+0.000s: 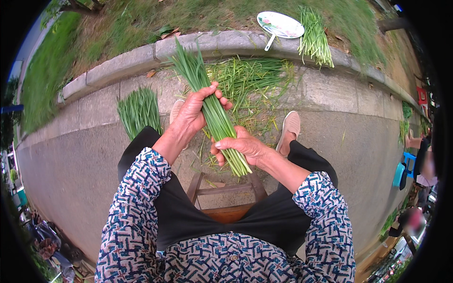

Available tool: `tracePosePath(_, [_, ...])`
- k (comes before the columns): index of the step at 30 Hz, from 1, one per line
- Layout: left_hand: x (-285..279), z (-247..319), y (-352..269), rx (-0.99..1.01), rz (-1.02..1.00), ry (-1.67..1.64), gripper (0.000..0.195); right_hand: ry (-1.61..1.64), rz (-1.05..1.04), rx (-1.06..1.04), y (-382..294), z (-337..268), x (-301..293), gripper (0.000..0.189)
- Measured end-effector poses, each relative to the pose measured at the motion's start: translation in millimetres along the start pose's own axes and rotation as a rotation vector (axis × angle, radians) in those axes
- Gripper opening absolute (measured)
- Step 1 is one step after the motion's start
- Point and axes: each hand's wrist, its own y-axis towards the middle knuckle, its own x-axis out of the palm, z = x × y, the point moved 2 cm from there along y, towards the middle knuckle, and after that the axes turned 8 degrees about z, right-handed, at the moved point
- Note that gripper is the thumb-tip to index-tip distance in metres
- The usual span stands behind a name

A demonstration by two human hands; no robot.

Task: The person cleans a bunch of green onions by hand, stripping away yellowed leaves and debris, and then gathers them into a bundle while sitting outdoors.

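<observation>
A bundle of garlic chives (218,118) slants across in front of me, leaf tips up and left, pale cut ends down and right. My left hand (198,109) wraps around its upper middle, thumb lying across the leaves. Lower down, my right hand (240,145) grips the stalks close to their pale ends. Under the bundle, loose chive leaves and yellowed trimmings (251,81) are strewn on the ground between my shoes. Left of my left hand, a thick pile of chives (139,111) stands by my knee, partly hidden by my trouser leg.
A stone kerb (120,58) curves across ahead, with grass behind it. On the kerb lie a white hand fan (281,24) and another chive bundle (315,39). A wooden stool (226,212) is beneath me. At far right are people and a blue plastic stool (410,164).
</observation>
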Motion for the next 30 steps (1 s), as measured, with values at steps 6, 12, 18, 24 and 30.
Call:
tracePosePath(6, [6, -6, -2, 0.004, 0.085, 0.152, 0.014, 0.124, -0.049, 0.010, 5, 0, -5, 0.033])
tracePosePath(12, [9, -6, -6, 0.083, 0.082, 0.430, 0.038, 0.126, -0.053, -0.038, 12, -5, -13, 0.028])
tracePosePath(18, [5, -6, -16, 0.013, 0.227, 0.297, 0.061, 0.256, 0.030, -0.240, 17, -25, -24, 0.023])
tracePosePath(24, [-2, -38, -28, 0.117, 0.245, 0.520, 0.027, 0.254, 0.294, -0.452, 22, -44, -48, 0.028])
tracePosePath(30, [16, -48, -37, 0.504, -0.074, 0.886, 0.026, 0.284, 0.297, -0.482, 20, -50, -50, 0.029])
